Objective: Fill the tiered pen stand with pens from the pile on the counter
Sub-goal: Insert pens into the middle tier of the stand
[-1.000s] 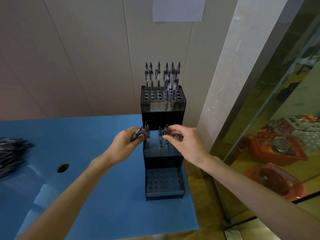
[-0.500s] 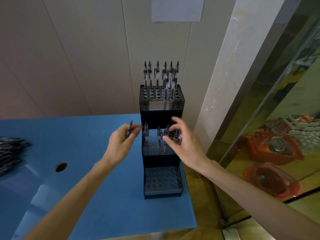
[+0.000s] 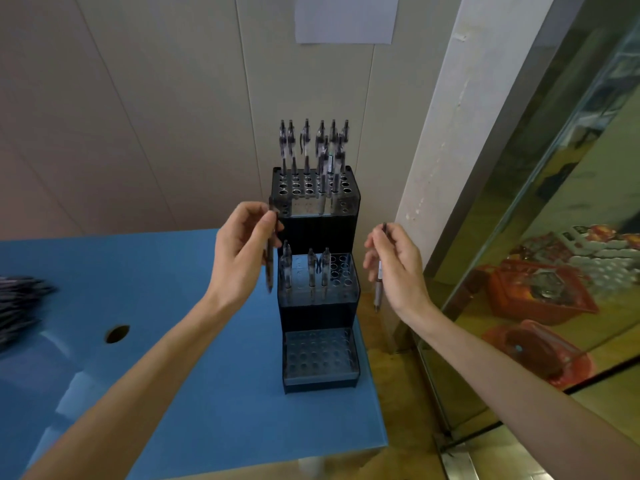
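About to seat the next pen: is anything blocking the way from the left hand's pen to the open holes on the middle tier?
Partly. The left hand holds a dark pen left of the black tiered pen stand. Three standing pens fill the middle tier's left and centre; its open right-side holes lie beyond them.

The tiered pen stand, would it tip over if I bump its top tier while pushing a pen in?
Possibly: the tiered pen stand is tall and narrow, with most pens in its top tier. It looks rigid, and its stepped base probably steadies it forwards, less so sideways.
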Demonstrator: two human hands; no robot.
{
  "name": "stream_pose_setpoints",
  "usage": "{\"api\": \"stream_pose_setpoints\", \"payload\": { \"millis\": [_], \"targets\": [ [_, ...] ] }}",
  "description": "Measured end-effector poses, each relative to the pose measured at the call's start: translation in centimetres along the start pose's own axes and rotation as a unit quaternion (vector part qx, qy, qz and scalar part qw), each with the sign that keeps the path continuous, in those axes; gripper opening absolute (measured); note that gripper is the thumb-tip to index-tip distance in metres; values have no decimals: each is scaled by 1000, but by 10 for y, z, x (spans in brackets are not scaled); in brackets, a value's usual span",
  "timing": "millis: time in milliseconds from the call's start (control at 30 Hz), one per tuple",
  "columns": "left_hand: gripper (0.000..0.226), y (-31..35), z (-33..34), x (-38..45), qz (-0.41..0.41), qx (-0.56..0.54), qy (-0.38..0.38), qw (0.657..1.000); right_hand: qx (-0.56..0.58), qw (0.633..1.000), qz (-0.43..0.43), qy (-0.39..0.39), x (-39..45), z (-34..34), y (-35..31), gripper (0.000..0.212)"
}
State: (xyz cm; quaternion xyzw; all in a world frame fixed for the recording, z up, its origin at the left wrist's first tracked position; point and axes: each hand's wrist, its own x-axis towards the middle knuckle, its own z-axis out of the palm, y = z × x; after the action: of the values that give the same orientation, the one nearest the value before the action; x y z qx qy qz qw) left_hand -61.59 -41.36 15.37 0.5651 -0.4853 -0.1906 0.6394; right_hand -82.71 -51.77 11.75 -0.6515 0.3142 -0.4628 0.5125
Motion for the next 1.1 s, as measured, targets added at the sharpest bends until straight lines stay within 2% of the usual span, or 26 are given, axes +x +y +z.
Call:
{"api": "stream_pose_setpoints", "payload": {
  "millis": [167,300,433,600,767,967,1100],
  "targets": [
    [13,13,3,3,50,14,29,998,-23,999,-39,2,8,-3,-17,23],
    [20,16,9,4,87,26,13,996,-43,996,-75,17,14,-2,-23,26],
    [20,8,15,1,114,84,-8,990,-53,993,-99,33,17,0,-25,25],
    [21,-12,12,0,96,135,-20,986,-58,992,-109,-11,14,5,-20,23],
    [20,-18,8,5,82,133,-18,987,-51,993,-99,-29,16,6,-14,24],
    [19,-12,7,2,104,155,-55,981,-105,986,-106,-79,17,10,-13,25],
    [19,-16,5,1,122,191,-72,971,-131,983,-113,-68,19,11,-13,26]
  ]
}}
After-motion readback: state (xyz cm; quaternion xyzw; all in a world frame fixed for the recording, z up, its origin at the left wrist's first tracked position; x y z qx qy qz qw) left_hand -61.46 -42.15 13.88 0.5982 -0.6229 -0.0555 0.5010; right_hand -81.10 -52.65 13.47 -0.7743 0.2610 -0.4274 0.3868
